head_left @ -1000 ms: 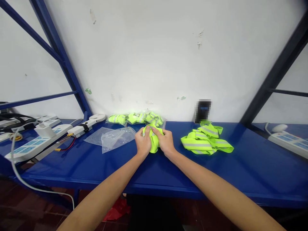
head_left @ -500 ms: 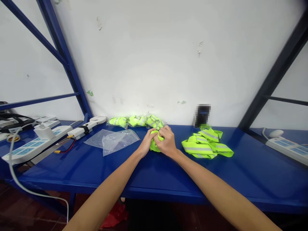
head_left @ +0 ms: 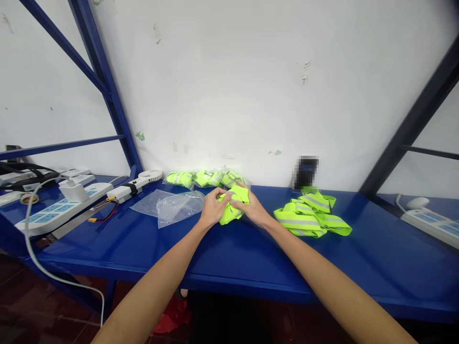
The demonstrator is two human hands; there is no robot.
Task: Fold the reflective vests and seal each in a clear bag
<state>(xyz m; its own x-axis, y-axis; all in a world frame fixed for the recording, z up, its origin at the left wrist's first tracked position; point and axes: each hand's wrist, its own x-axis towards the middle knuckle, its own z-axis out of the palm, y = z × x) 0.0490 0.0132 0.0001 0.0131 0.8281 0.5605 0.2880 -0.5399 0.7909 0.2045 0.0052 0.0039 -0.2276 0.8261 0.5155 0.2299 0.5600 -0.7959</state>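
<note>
A folded neon-yellow reflective band [head_left: 233,208] lies pressed on the blue table [head_left: 222,258] between both hands. My left hand [head_left: 212,209] pinches its left end, fingers closed on the fabric. My right hand [head_left: 252,206] rests over its right side, fingers curled on it. Just left of the hands lie clear plastic bags [head_left: 172,205]. Behind them, against the wall, sits a row of bagged yellow bands [head_left: 204,177].
A loose heap of yellow reflective bands [head_left: 311,216] lies to the right, with a dark object [head_left: 306,173] behind it. White power strips [head_left: 53,208], a small white fan [head_left: 138,182] and cables crowd the left. Another power strip [head_left: 430,220] sits far right. Blue rack struts rise on both sides.
The band went from a bundle held up between my hands to a flatter fold pressed on the table. The camera shifted slightly, and my hands moved a little toward the wall.
</note>
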